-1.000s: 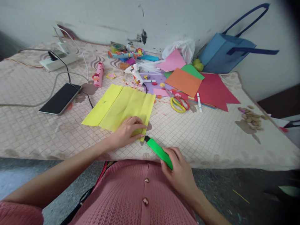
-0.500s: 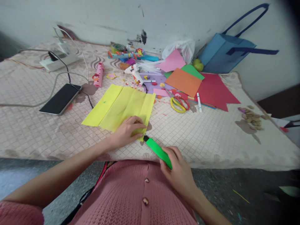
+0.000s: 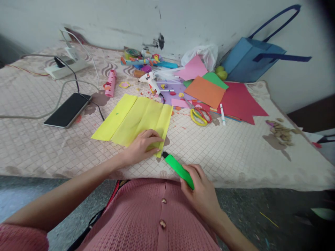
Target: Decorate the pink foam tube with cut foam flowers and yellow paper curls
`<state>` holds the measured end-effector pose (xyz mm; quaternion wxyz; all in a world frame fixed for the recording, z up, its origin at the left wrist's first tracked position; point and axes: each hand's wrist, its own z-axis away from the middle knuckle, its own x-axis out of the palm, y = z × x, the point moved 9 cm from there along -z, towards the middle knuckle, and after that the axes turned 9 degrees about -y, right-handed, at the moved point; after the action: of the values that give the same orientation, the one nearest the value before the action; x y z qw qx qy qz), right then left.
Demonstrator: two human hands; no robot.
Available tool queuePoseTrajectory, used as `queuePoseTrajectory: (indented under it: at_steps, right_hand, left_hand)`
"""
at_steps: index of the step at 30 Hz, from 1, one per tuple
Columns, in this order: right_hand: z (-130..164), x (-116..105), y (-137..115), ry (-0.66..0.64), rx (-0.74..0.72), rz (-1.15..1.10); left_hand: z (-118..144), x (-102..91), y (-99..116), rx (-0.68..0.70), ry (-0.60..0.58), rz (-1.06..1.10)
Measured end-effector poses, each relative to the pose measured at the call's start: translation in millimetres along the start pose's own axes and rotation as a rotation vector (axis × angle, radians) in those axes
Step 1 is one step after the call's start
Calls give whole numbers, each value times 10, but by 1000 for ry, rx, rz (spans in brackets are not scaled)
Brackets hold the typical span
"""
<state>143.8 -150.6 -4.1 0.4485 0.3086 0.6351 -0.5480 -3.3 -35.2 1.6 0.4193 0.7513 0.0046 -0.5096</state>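
A sheet of yellow paper (image 3: 136,116) with several lengthwise creases lies on the cloth before me. My left hand (image 3: 145,146) rests on its near right part, fingers stretched out and pressing down, thumb apart from them by the near corner. In my right hand (image 3: 200,184) is a long bright green tool (image 3: 178,169) with a black tip, gripped by its rear end; its exact kind is unclear. The black tip points up-left and sits just beside the paper's near right corner.
Scissors (image 3: 200,116), a white marker (image 3: 222,114) and coloured sheets (image 3: 205,91) lie right of the paper. Behind it are a glue gun (image 3: 150,82) and a pink paper roll (image 3: 110,83). A phone (image 3: 67,111) with cables lies left. Peanuts (image 3: 281,132) and a blue bag (image 3: 251,59) are right.
The green tool and my right hand have shifted slightly right and down, so its black tip has come off the paper's corner. My left hand has stayed put.
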Motion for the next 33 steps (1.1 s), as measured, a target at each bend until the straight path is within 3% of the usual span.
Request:
queuePoseTrajectory:
  at_steps: [33]
  right_hand:
    - [-15, -25, 25, -15, 5, -7]
  left_hand:
    - [-12, -9, -8, 2, -10, 31]
